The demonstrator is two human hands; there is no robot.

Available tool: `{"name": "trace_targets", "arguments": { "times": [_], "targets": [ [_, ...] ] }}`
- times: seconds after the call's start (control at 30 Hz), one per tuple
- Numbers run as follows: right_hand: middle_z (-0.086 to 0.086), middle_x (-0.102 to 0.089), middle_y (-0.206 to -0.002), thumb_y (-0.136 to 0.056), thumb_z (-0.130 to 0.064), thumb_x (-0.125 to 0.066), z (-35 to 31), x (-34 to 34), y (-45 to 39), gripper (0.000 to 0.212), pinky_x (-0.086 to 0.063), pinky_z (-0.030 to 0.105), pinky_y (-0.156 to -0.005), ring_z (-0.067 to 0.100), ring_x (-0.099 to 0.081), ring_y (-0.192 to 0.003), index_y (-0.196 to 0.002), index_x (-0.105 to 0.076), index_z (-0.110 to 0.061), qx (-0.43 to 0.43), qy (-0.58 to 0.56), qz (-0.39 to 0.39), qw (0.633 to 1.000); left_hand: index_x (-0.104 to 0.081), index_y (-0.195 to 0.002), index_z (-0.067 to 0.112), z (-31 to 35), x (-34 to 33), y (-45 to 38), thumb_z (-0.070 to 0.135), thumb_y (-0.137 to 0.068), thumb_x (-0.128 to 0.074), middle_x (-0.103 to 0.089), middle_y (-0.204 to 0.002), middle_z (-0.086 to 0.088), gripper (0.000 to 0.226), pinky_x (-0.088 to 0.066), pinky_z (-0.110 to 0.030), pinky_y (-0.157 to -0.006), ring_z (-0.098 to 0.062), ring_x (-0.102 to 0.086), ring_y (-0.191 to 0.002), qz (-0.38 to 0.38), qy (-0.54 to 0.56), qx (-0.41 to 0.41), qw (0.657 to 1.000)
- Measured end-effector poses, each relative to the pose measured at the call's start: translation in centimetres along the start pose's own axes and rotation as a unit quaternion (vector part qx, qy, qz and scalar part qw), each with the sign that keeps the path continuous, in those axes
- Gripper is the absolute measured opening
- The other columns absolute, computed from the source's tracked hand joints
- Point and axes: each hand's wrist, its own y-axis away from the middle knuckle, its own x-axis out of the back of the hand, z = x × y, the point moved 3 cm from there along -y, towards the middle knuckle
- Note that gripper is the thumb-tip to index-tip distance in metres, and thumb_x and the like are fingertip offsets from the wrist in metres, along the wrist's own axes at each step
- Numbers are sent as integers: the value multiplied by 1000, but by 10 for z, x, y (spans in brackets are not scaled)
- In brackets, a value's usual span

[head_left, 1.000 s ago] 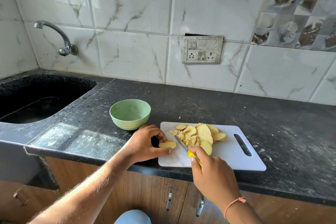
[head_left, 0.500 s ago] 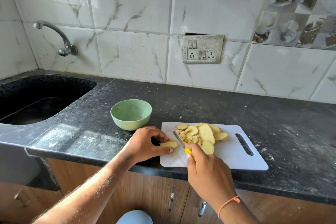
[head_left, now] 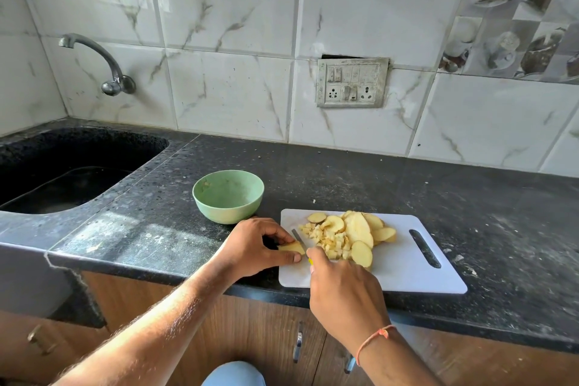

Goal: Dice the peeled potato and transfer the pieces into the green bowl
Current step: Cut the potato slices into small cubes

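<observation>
Knife [head_left: 298,236] shifted nearer; both grips clamped (left [head_left: 255,249] on pale slice [head_left: 292,248]).

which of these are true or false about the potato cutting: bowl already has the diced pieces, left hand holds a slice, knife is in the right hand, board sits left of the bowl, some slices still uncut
1. The green bowl holds the diced pieces. False: they lie on the cutting board.
2. The left hand pinches a potato slice. True.
3. The right hand grips the knife. True.
4. The board sits left of the bowl. False: it sits right of it.
5. Whole slices remain uncut. True.
</observation>
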Motion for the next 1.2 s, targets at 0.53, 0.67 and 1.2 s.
{"name": "trace_targets", "arguments": {
  "times": [0.53, 0.67, 1.2],
  "targets": [
    [-7, -50, -72, -106, -26, -34, 23, 7, 46, 41, -31, 33, -47, 22, -50, -62, -145, -28, -34, -23, 25, -30, 999, -81, -90, 40, 3, 1, 3, 55, -64, -97, -72, -92, 28, 33, -53, -19, -77, 2, -68, -89, -11, -13, 21, 1000],
    [-9, -35, -60, -108, -33, -32, 24, 10, 39, 32, -21, 27, -43, 21, -47, -61, -140, -34, -36, -40, -8, -9, 999, -80, -97, 42, 5, 1, 7, 61, -64, -94, -73, -91, 24, 40, -51, -16, -80, 5, -66, -92, 7, -23, 14, 1000],
    [1, -65, -83, -105, -25, -33, -6, 12, 23, 35, -21, 31, -45, 26, -60, -71, -140, -36, -32, -9, 0, -7, 1000, -81, -96, 39, 2, 4, 12, 48, -71, -95, -75, -95, 21, 29, -48, -9, -82, 4, -68, -96, 19, -13, 21, 1000]
  ]
}}
